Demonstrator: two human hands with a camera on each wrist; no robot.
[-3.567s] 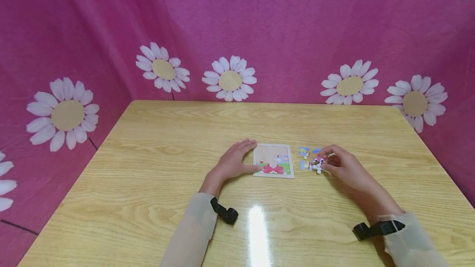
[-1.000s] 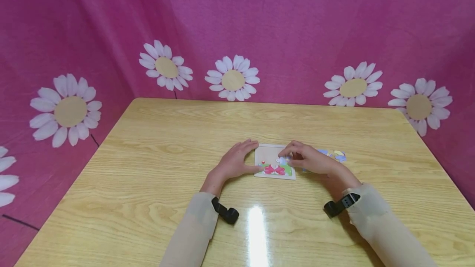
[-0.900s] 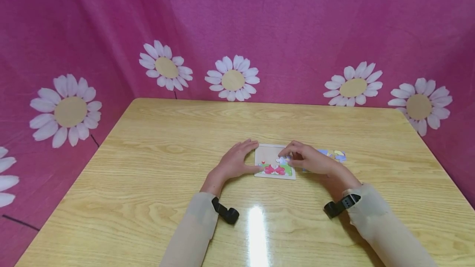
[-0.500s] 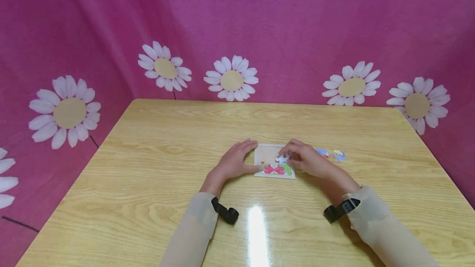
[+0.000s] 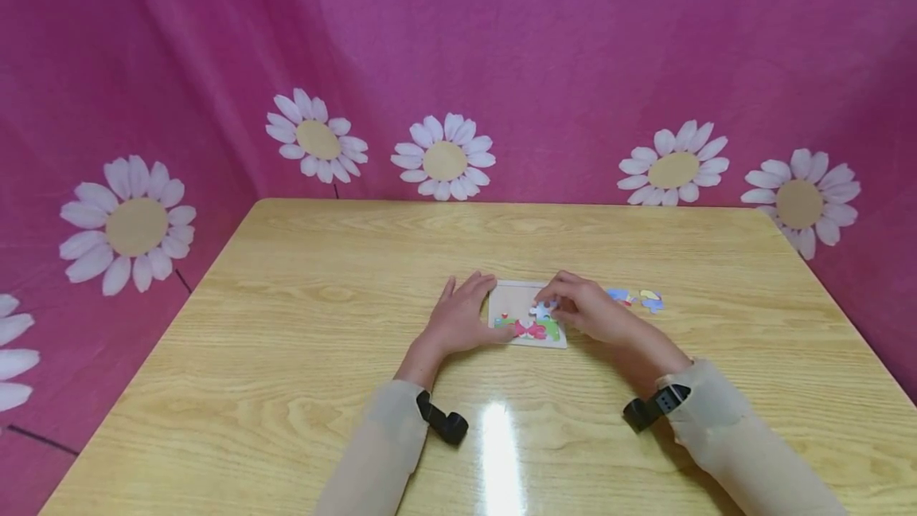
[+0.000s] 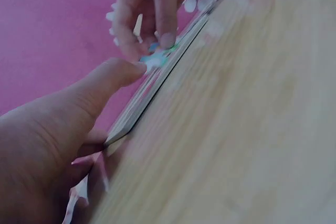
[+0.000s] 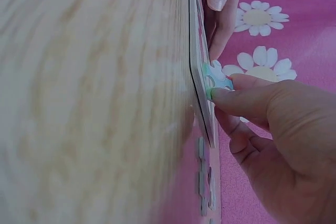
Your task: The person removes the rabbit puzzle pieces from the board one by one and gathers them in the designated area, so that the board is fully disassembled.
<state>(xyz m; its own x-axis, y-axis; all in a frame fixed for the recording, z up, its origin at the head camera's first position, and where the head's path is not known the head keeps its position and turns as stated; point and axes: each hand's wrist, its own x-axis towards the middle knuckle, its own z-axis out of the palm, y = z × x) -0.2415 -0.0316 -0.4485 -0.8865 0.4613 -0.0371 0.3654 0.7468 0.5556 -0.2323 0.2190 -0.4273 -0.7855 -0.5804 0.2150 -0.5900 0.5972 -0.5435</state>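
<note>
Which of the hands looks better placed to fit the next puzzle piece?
Probably the right hand: it pinches a piece over the tray and is nearer the loose pieces. The left hand, at the tray's left edge, holds no piece.

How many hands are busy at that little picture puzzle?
2. The left hand rests at the left side of the puzzle tray; the right hand pinches a puzzle piece at the tray's right side. No other hand shows.
</note>
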